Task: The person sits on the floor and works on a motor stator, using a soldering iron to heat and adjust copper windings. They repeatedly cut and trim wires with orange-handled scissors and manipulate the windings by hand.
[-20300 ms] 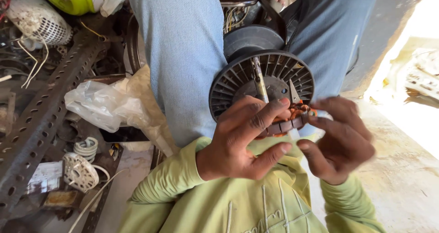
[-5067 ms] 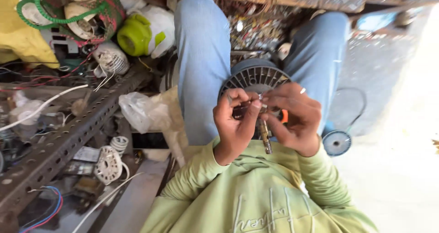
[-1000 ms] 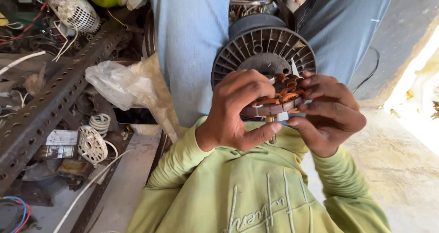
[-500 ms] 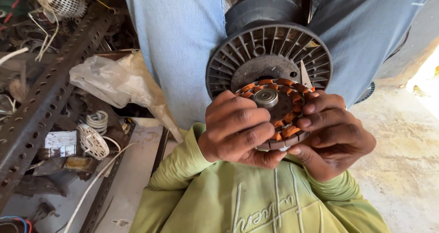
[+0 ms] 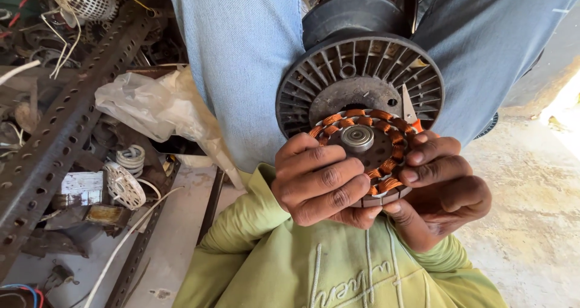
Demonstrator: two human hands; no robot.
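While both hands close around it, the round stator (image 5: 366,153) with copper-orange windings sits face up just above the lap, touching the grey finned motor housing (image 5: 360,72) behind. Left hand (image 5: 320,184) grips its left rim; right hand (image 5: 444,190) cups its right side, fingers curled over the coils.

Left hand (image 5: 320,184): fingers curling inward, gripping. Right hand (image 5: 444,193): fingers bending, gripping opposite side. Both wrists flexing toward chest.
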